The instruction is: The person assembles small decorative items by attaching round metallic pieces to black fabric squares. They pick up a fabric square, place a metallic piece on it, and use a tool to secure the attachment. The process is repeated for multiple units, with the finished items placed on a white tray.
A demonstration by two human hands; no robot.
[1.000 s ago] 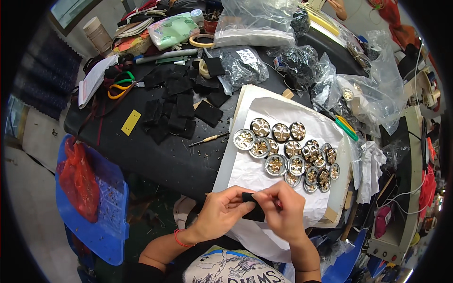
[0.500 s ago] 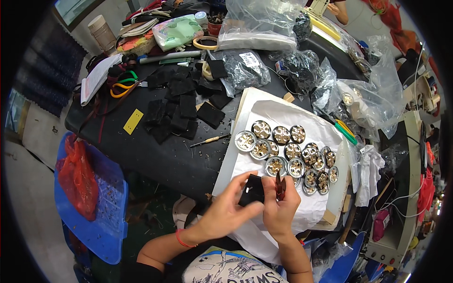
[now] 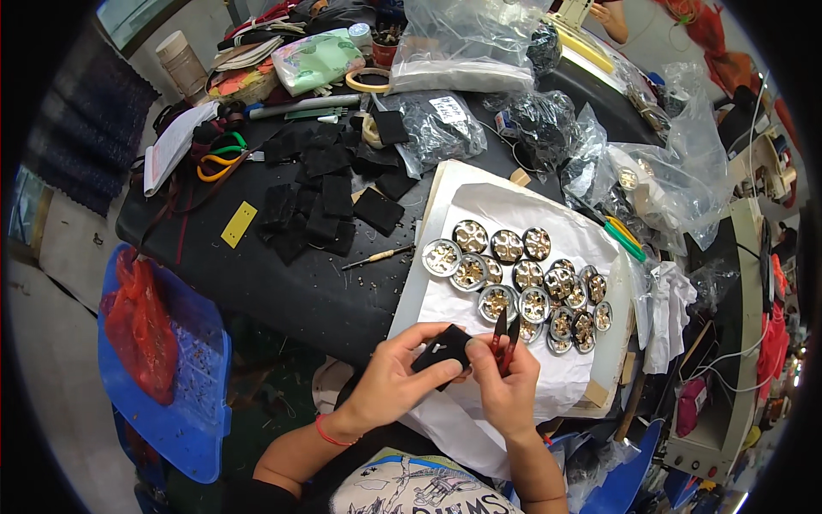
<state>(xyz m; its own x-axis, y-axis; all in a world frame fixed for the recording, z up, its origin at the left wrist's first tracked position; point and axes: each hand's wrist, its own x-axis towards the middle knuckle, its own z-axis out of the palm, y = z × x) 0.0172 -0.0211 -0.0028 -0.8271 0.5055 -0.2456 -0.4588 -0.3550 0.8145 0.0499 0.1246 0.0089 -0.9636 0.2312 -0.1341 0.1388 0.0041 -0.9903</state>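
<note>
My left hand point(image 3: 390, 384) grips a small black foam piece point(image 3: 441, 351) with a pale mark on it, just above the table's near edge. My right hand point(image 3: 505, 385) meets it from the right and holds small red-handled tweezers point(image 3: 503, 330) pointing up toward the tray. Just beyond the hands, several round silver and gold parts point(image 3: 522, 283) lie on white paper point(image 3: 462, 313) in a white tray point(image 3: 428, 223). A pile of black foam pieces point(image 3: 330, 193) lies on the black table point(image 3: 300, 291) to the left.
A thin awl point(image 3: 377, 255) lies left of the tray. Scissors point(image 3: 214, 158), a yellow tag point(image 3: 239, 224), tape rings and clear plastic bags point(image 3: 467, 43) crowd the far side. A blue chair with a red bag point(image 3: 141, 321) stands at the lower left.
Both hands have lifted slightly toward the tray. The black piece has turned so its pale-marked face shows, and the tweezers now stand upright in my right hand.
</note>
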